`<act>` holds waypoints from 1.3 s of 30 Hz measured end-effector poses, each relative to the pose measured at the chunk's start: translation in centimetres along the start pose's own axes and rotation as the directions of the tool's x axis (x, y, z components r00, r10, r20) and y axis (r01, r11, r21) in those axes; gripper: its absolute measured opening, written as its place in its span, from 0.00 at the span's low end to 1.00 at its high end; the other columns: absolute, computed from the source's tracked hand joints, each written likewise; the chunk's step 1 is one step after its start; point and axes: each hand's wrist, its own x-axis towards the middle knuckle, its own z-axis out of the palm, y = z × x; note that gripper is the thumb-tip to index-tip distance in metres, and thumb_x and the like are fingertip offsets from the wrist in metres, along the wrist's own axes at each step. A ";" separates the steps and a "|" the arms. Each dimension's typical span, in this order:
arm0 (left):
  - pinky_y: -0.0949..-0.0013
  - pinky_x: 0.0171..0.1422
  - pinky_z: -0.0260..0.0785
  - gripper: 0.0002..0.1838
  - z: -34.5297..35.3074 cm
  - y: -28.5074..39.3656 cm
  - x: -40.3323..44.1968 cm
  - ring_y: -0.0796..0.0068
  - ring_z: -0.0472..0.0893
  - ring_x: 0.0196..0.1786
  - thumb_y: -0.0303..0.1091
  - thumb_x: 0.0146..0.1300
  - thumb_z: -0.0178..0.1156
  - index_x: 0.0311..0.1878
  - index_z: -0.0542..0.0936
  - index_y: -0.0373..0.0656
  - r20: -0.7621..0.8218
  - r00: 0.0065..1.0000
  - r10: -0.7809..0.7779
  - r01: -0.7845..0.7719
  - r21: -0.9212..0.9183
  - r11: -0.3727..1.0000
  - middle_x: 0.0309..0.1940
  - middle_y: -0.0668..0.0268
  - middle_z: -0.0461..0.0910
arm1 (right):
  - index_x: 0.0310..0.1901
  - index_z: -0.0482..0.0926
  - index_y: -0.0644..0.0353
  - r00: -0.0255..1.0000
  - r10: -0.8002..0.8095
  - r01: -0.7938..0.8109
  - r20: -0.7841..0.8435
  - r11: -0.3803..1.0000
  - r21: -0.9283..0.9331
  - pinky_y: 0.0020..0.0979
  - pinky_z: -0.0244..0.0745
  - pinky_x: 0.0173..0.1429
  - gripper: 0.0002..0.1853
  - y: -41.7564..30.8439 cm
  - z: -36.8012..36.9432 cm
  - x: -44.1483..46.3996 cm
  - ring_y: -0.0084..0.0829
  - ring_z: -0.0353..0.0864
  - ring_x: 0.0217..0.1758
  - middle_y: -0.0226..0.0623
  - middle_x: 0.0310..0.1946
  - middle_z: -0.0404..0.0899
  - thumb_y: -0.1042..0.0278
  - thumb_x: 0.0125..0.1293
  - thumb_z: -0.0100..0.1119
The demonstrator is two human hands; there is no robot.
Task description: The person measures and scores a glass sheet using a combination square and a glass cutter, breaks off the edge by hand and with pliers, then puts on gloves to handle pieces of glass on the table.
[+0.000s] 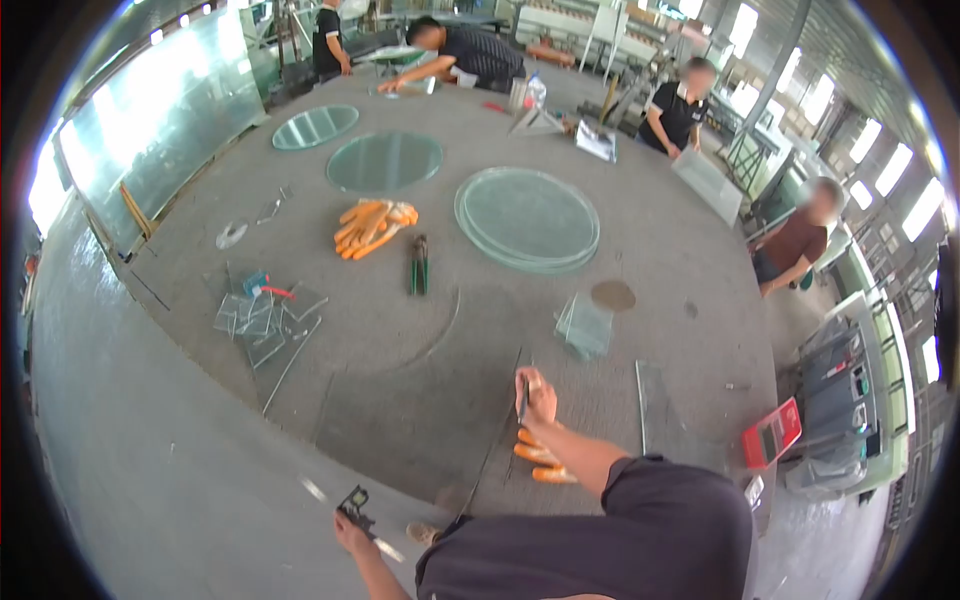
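Observation:
My left hand, low at the table's near edge, is closed on a metal bar with a black fitting; its exact kind is unclear. My right hand grips a slim dark pen-like tool, upright over the right edge of a dark glass sheet. The sheet has a curved cut at its upper side. An orange-and-white glove lies beneath my right forearm. Ahead of that hand are small stacked glass pieces and a brown disc.
Round glass panes lie farther back on the grey table. Orange gloves, green-handled pliers and glass offcuts are at left. A red box sits at the right edge. Several people work around the table.

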 end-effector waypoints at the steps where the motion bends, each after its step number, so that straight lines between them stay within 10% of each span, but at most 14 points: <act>1: 0.68 0.40 0.75 0.22 0.2 0.3 0.2 0.76 0.80 0.39 0.51 0.82 0.53 0.56 0.78 0.38 -0.012 1.000 0.026 -0.026 0.061 0.998 0.39 0.67 0.81 | 0.51 0.74 0.48 1.000 0.003 -0.003 0.007 1.000 0.021 0.47 0.76 0.51 0.06 0.0 0.1 0.2 0.49 0.85 0.47 0.39 0.44 0.86 0.62 0.77 0.54; 9: 0.74 0.29 0.61 0.21 -0.3 1.5 2.1 0.80 0.78 0.31 0.53 0.79 0.56 0.55 0.82 0.42 -0.008 0.994 0.109 -0.107 0.152 0.983 0.37 0.71 0.82 | 0.49 0.75 0.51 0.999 -0.034 0.034 -0.020 0.999 -0.007 0.47 0.78 0.49 0.06 -0.2 0.0 0.3 0.50 0.85 0.45 0.40 0.42 0.86 0.61 0.78 0.53; 21: 0.73 0.35 0.67 0.20 -0.4 1.4 0.0 0.81 0.74 0.30 0.50 0.80 0.57 0.47 0.80 0.39 -0.034 0.989 0.144 -0.140 0.103 0.985 0.31 0.72 0.76 | 0.51 0.75 0.48 0.999 -0.003 0.004 0.034 1.000 -0.017 0.44 0.77 0.55 0.06 -0.2 0.1 0.3 0.48 0.85 0.49 0.39 0.44 0.85 0.61 0.78 0.53; 25: 0.64 0.54 0.78 0.20 -1.2 -0.9 2.4 0.72 0.83 0.51 0.41 0.81 0.51 0.65 0.80 0.38 0.022 0.985 0.172 -0.174 0.157 0.972 0.48 0.62 0.86 | 0.54 0.83 0.59 0.972 -0.117 0.174 -0.205 0.943 0.284 0.37 0.77 0.64 0.10 1.4 1.6 0.5 0.33 0.84 0.57 0.40 0.53 0.86 0.67 0.78 0.59; 29: 0.71 0.47 0.73 0.19 -0.1 4.8 -1.3 0.78 0.82 0.39 0.43 0.76 0.61 0.52 0.83 0.33 -0.056 0.951 0.305 -0.262 0.383 0.886 0.36 0.66 0.86 | 0.59 0.83 0.61 0.994 -0.108 0.106 0.004 0.985 0.138 0.36 0.80 0.55 0.14 -3.2 -0.2 0.4 0.34 0.84 0.52 0.40 0.51 0.83 0.67 0.78 0.59; 39: 0.68 0.44 0.74 0.19 3.0 10.8 2.1 0.74 0.82 0.36 0.46 0.72 0.65 0.49 0.85 0.38 0.217 0.929 0.298 -0.369 0.573 0.732 0.36 0.63 0.88 | 0.56 0.83 0.66 0.869 -0.332 0.049 0.367 0.796 0.604 0.27 0.82 0.49 0.14 -16.1 8.2 -3.7 0.26 0.88 0.44 0.42 0.49 0.87 0.66 0.77 0.59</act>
